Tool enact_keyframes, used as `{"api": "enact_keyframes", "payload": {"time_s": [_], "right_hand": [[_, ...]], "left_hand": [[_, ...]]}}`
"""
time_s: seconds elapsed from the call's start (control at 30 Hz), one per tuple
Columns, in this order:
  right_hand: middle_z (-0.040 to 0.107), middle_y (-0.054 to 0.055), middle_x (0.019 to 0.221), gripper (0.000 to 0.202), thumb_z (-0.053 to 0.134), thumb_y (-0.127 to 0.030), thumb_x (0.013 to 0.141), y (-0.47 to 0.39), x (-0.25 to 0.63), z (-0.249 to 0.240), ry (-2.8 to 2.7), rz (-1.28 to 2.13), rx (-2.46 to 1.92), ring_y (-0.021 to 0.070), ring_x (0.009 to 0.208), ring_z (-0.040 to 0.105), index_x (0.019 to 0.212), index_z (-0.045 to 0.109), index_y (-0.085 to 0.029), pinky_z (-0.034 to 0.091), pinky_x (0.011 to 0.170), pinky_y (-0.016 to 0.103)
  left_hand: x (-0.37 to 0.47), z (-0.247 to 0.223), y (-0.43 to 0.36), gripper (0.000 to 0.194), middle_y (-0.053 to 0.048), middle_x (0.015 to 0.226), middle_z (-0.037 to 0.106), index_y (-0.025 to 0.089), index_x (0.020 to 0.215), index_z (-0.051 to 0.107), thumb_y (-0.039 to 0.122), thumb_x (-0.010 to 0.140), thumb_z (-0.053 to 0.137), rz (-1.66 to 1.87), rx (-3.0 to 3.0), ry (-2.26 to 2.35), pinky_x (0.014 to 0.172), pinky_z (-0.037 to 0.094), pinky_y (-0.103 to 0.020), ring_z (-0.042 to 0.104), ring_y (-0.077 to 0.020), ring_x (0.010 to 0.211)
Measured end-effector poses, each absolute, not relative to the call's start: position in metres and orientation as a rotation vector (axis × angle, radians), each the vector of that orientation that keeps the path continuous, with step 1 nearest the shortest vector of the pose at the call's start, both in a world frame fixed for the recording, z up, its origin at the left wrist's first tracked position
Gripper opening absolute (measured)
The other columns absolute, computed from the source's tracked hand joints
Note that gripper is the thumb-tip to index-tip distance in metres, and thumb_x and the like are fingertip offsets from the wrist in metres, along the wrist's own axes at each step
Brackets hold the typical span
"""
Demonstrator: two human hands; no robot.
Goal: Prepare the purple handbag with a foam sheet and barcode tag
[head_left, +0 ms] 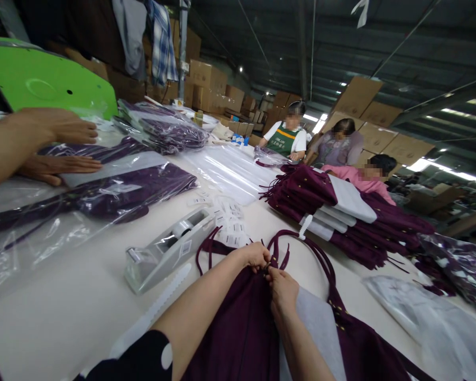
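Observation:
A dark purple bag (241, 323) with thin straps and small gold studs lies in front of me at the table's near edge. At its top edge my left hand (257, 256) pinches the purple fabric. Right beside it, my right hand (282, 286) is closed on the same edge, nearly touching the left. A small dark piece shows between the fingertips, too small to name. Pale sheet material (319, 328) lies under my right forearm, against the purple fabric. A purple strap (321, 251) loops out to the right.
A grey tape dispenser (168, 248) stands left of my hands, near white labels (232, 222). Stacked purple bags (301, 193) lie at right. Another person's hands (59, 127) press a plastic-wrapped bag (135, 185) at left. Three people are across the table (83, 270).

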State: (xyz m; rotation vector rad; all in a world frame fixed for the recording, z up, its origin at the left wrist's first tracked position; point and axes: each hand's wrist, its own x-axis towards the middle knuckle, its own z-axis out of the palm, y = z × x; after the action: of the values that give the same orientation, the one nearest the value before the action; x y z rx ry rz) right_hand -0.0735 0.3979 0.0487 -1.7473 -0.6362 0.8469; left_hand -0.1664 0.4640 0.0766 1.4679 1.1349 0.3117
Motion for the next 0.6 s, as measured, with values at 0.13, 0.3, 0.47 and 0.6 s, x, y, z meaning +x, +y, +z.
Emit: {"api": "enact_keyframes", "payload": {"time_s": [0.13, 0.3, 0.47, 0.6], "right_hand": [[0.048, -0.004, 0.036, 0.009, 0.059, -0.021, 0.055, 0.396, -0.075, 0.057, -0.606, 0.888, -1.721, 0.0061, 0.035, 0.033, 0.052, 0.056, -0.014, 0.024, 0.036, 0.02], [0.051, -0.003, 0.038, 0.007, 0.059, -0.02, 0.057, 0.395, -0.076, 0.06, -0.592, 0.898, -1.721, 0.0059, 0.035, 0.036, 0.055, 0.056, -0.013, 0.025, 0.036, 0.02], [0.053, -0.002, 0.042, 0.009, 0.056, -0.021, 0.059, 0.395, -0.075, 0.059, -0.62, 0.904, -1.764, 0.0062, 0.034, 0.038, 0.056, 0.054, -0.013, 0.027, 0.034, 0.02], [0.056, 0.0, 0.045, 0.012, 0.055, -0.025, 0.06, 0.395, -0.074, 0.058, -0.74, 0.905, -1.807, 0.0074, 0.035, 0.041, 0.056, 0.053, -0.014, 0.03, 0.035, 0.02]], "left_hand": [[-0.164, 0.071, 0.461, 0.024, 0.007, 0.044, 0.044, 0.013, 0.075, 0.063, -0.001, 0.061, 0.05, 0.381, 1.512, 1.176, 0.044, 0.044, -0.016, 0.043, -0.0055, 0.04], [-0.167, 0.069, 0.459, 0.025, 0.007, 0.047, 0.046, 0.015, 0.074, 0.063, -0.001, 0.06, 0.051, 0.419, 1.529, 1.158, 0.042, 0.041, -0.014, 0.043, -0.0047, 0.041], [-0.17, 0.068, 0.459, 0.026, 0.008, 0.048, 0.047, 0.015, 0.077, 0.063, -0.001, 0.061, 0.049, 0.418, 1.507, 1.082, 0.043, 0.042, -0.015, 0.044, -0.0052, 0.041], [-0.168, 0.065, 0.459, 0.02, 0.007, 0.046, 0.045, 0.014, 0.065, 0.06, -0.002, 0.059, 0.049, 0.47, 1.529, 1.115, 0.042, 0.041, -0.016, 0.042, -0.0057, 0.039]]}}
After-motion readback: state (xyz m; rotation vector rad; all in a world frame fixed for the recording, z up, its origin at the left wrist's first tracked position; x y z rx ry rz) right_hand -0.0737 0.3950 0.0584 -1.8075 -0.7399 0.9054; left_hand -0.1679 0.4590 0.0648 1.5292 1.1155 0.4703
